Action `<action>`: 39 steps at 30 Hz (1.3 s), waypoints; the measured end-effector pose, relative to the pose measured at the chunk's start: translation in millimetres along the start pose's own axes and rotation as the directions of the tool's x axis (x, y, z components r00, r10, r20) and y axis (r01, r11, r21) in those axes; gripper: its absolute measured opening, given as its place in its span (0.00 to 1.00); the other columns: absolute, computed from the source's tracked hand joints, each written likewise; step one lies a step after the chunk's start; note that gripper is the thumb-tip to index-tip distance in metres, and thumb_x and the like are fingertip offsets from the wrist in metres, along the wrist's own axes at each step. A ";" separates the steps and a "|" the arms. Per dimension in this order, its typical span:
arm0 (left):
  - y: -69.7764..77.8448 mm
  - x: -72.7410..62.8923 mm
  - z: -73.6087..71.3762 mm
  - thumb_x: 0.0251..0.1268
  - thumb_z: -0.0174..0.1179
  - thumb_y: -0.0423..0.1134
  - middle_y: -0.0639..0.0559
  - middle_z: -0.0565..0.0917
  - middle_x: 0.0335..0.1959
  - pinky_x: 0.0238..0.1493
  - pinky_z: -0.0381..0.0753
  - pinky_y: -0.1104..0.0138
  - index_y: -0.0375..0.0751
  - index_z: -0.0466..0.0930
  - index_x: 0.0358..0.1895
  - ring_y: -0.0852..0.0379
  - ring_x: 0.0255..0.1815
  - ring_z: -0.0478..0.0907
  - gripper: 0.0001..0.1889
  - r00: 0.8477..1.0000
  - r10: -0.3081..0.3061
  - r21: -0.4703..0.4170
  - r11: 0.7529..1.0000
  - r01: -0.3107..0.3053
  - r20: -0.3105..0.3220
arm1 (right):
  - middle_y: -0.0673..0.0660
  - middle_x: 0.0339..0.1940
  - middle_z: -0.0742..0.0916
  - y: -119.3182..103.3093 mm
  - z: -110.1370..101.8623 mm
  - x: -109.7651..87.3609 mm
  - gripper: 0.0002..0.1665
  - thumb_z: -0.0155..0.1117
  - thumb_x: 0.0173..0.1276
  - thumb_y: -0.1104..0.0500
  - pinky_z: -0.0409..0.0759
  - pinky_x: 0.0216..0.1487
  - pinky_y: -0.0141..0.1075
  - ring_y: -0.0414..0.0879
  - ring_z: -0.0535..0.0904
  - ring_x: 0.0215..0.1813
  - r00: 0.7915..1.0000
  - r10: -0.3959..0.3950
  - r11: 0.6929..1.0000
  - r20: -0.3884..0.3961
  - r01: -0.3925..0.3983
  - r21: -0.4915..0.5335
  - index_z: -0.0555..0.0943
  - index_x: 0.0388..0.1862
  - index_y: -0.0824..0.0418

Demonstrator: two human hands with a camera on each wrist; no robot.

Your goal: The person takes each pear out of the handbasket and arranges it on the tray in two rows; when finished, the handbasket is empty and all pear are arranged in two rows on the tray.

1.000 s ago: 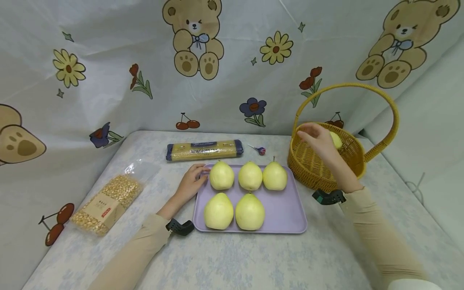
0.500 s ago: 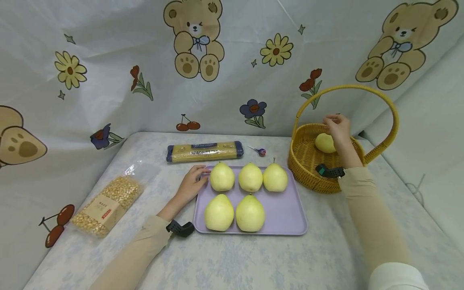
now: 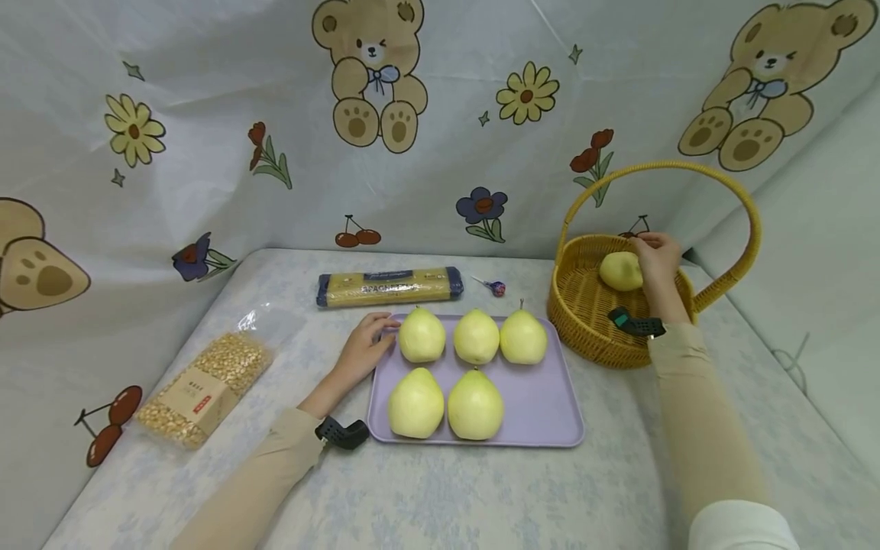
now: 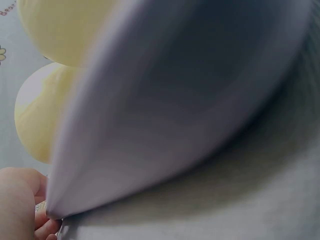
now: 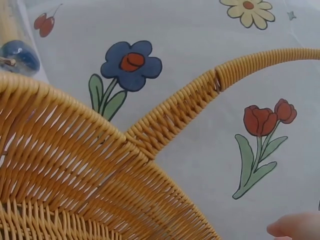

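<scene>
My left hand [image 3: 367, 349] holds the far left corner of a lilac tray [image 3: 539, 409]. In the left wrist view, its fingers [image 4: 45, 229] bend around that corner. Several pale yellow pears [image 3: 415, 403] stand on the tray in two rows. At the right, another pear [image 3: 620, 271] lies inside a wicker basket [image 3: 584, 340] with a tall arched handle. My right hand [image 3: 660, 263] is over the basket's far right side, loosely bent, its fingertips right at the pear's right edge. Only a fingertip [image 5: 295, 227] of it enters the right wrist view.
Behind the tray lie a spaghetti packet [image 3: 390, 287] and a lollipop [image 3: 493, 287]. A clear bag of corn kernels [image 3: 206, 389] lies at the left. The basket's handle [image 3: 745, 221] arches above the right hand. A bear-print cloth [image 3: 426, 176] hangs at the back.
My right hand has moved from the basket's left side to its right, then down beside the pear inside, which now shows almost whole. The left hand has stayed at the tray's corner.
</scene>
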State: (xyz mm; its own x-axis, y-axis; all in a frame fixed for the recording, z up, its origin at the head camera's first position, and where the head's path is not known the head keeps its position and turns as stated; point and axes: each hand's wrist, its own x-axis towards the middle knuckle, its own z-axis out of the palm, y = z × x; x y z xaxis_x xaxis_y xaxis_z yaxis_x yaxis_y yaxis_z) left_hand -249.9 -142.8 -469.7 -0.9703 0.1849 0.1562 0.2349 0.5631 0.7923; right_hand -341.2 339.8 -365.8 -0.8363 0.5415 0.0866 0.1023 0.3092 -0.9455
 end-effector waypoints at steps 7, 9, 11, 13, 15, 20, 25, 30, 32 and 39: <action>-1.9 1.0 -0.2 0.69 0.54 0.39 0.42 0.71 0.64 0.68 0.66 0.48 0.38 0.79 0.54 0.42 0.69 0.66 0.15 1.000 0.007 0.004 1.000 -0.007 -0.004 | 0.44 0.43 0.78 2.6 3.1 0.2 0.24 0.56 0.68 0.52 0.72 0.47 0.31 0.35 0.72 0.43 1.000 -0.013 0.992 0.022 0.015 -0.127 0.75 0.59 0.62; -2.2 1.0 0.0 0.69 0.54 0.40 0.42 0.71 0.64 0.68 0.66 0.48 0.38 0.79 0.54 0.42 0.69 0.66 0.15 1.000 0.011 0.005 1.000 -0.011 -0.002 | 0.55 0.56 0.79 3.8 3.1 0.2 0.28 0.55 0.69 0.52 0.74 0.54 0.36 0.45 0.74 0.54 0.999 -0.001 0.988 0.049 0.008 -0.157 0.72 0.64 0.64; -2.1 1.0 0.1 0.69 0.54 0.40 0.42 0.71 0.64 0.68 0.66 0.48 0.38 0.79 0.54 0.42 0.69 0.66 0.15 1.000 0.011 0.002 1.000 -0.011 -0.002 | 0.62 0.67 0.72 4.6 2.5 0.1 0.31 0.54 0.69 0.51 0.73 0.62 0.42 0.54 0.71 0.65 0.997 0.013 0.985 0.081 0.002 -0.175 0.69 0.68 0.64; -1.7 0.8 0.1 0.69 0.54 0.39 0.42 0.71 0.64 0.68 0.66 0.47 0.38 0.79 0.54 0.42 0.69 0.66 0.15 1.000 0.011 -0.002 1.000 -0.011 -0.003 | 0.63 0.73 0.66 5.7 1.6 0.2 0.33 0.53 0.69 0.51 0.70 0.66 0.47 0.58 0.65 0.71 0.993 0.025 0.982 0.112 -0.003 -0.191 0.66 0.69 0.65; -1.2 0.5 0.1 0.69 0.54 0.39 0.42 0.72 0.64 0.69 0.65 0.48 0.38 0.79 0.54 0.42 0.69 0.66 0.15 1.000 0.011 -0.006 1.000 -0.011 -0.006 | 0.63 0.74 0.64 6.6 1.2 0.1 0.34 0.53 0.70 0.51 0.67 0.68 0.49 0.60 0.63 0.72 0.991 0.031 0.980 0.128 -0.005 -0.201 0.65 0.70 0.65; -0.6 0.1 0.1 0.69 0.54 0.39 0.42 0.72 0.64 0.68 0.67 0.48 0.38 0.80 0.53 0.42 0.68 0.67 0.15 1.000 0.011 -0.008 1.000 -0.011 -0.006 | 0.67 0.73 0.65 9.5 -0.4 0.0 0.35 0.52 0.70 0.51 0.66 0.68 0.54 0.64 0.63 0.71 0.982 0.018 0.966 0.186 0.032 -0.258 0.62 0.71 0.68; -0.1 0.5 0.1 0.68 0.54 0.39 0.42 0.72 0.64 0.68 0.66 0.48 0.37 0.79 0.53 0.42 0.68 0.67 0.15 1.000 0.016 -0.011 1.000 -0.016 -0.009 | 0.75 0.71 0.63 13.4 -2.2 3.1 0.38 0.51 0.71 0.51 0.64 0.68 0.59 0.70 0.60 0.70 0.954 -0.049 0.932 0.297 0.151 -0.328 0.57 0.72 0.73; 0.9 0.3 -0.1 0.69 0.54 0.39 0.42 0.72 0.64 0.67 0.67 0.48 0.37 0.79 0.54 0.42 0.68 0.66 0.15 1.000 0.013 -0.006 1.000 -0.013 -0.007 | 0.77 0.70 0.63 17.0 -1.9 6.9 0.39 0.55 0.70 0.53 0.63 0.67 0.61 0.72 0.60 0.69 0.935 -0.087 0.911 0.345 0.214 -0.353 0.57 0.71 0.75; 0.8 0.1 -0.2 0.69 0.54 0.39 0.42 0.71 0.64 0.67 0.68 0.48 0.38 0.79 0.54 0.42 0.68 0.67 0.15 1.000 0.007 -0.006 1.000 -0.007 -0.005 | 0.77 0.69 0.64 17.7 -1.1 7.4 0.38 0.57 0.68 0.54 0.65 0.66 0.61 0.72 0.61 0.68 0.932 -0.091 0.908 0.351 0.223 -0.355 0.59 0.70 0.75; 1.0 0.0 -0.5 0.69 0.54 0.39 0.43 0.71 0.65 0.67 0.68 0.48 0.38 0.79 0.54 0.43 0.68 0.66 0.15 1.000 -0.002 -0.014 1.000 0.002 0.002 | 0.79 0.65 0.65 17.0 1.9 9.0 0.37 0.62 0.64 0.62 0.69 0.58 0.60 0.71 0.64 0.62 0.871 -0.075 0.899 0.485 0.269 -0.345 0.61 0.69 0.74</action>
State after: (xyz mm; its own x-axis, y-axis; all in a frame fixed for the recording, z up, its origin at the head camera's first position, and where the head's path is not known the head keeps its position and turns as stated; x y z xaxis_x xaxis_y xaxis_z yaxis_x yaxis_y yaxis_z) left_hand -249.7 -142.7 -468.6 -0.9707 0.1855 0.1530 0.2318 0.5525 0.8006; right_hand -348.0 348.5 -381.7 -0.9975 0.0697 -0.0063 0.0530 0.6933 -0.7187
